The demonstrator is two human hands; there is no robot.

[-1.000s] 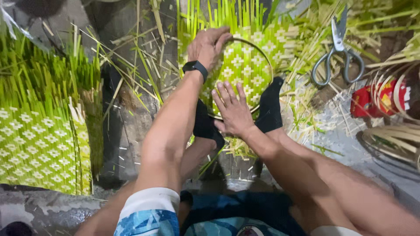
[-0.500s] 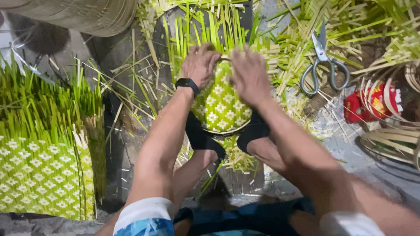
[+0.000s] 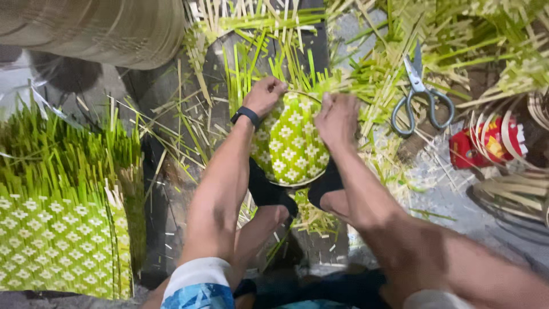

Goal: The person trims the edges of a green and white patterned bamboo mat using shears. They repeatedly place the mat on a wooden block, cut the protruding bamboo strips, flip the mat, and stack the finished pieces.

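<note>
A green and pale woven mat piece [image 3: 291, 146] with a hoop at its rim lies between my legs, held down by my dark-socked feet [image 3: 269, 191]. My left hand [image 3: 264, 94], with a dark wristband, grips the mat's upper left edge. My right hand [image 3: 337, 117] grips the upper right edge, fingers curled over the strips. Loose green strips stick out beyond the top edge.
Grey scissors [image 3: 418, 94] lie to the right among cut strips. A red packet [image 3: 486, 143] and coiled strips sit further right. A large woven green panel [image 3: 57, 240] stands at the left. A pale woven basket [image 3: 103, 28] is at the top left.
My right hand rose from the near edge of the mat to its top edge. Both hands closed on the rim, and the mat piece now looks curved and drawn nearer.
</note>
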